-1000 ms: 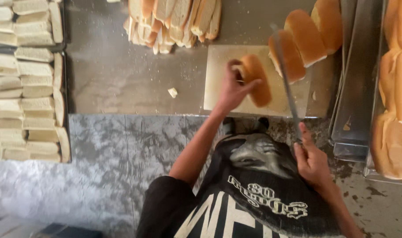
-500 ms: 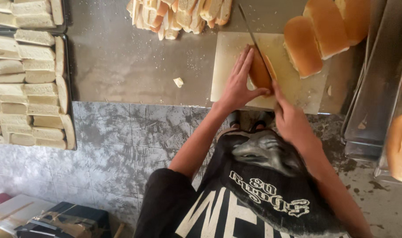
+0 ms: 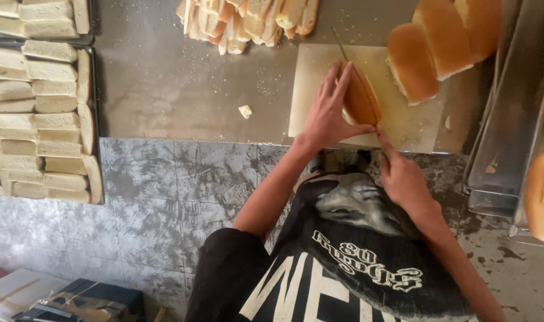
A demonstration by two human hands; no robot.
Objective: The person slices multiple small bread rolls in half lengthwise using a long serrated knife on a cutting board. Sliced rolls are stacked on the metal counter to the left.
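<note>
The metal counter (image 3: 182, 89) ran across the far part of the scene, and everything was laid out within reach of the person standing at its near edge. On the left sat dark trays (image 3: 96, 119) packed with rows of cut bread pieces (image 3: 39, 104), lined up tightly so the trays held as many as they could. At the far right, a stack of empty metal pans (image 3: 510, 119) stood beside more golden loaves (image 3: 543, 191). A pale cutting board (image 3: 403, 119) lay just in front of the person, with uncut buns (image 3: 439, 48) joined in a row at its far right corner — close by, ready to hand. Beyond the board a heap of sliced bread (image 3: 248, 21) was piled up out of the way.

The bun (image 3: 361, 101) being cut stood on edge in the middle of the board. The left hand (image 3: 328, 113) was curled around it, fingers spread along its side to steady it upright. The right hand (image 3: 400, 176) gripped the handle of a knife (image 3: 341, 46), whose thin blade ran along the bun — only the far tip showed. A small crumb (image 3: 244, 111) lay on the counter left of the board.
</note>
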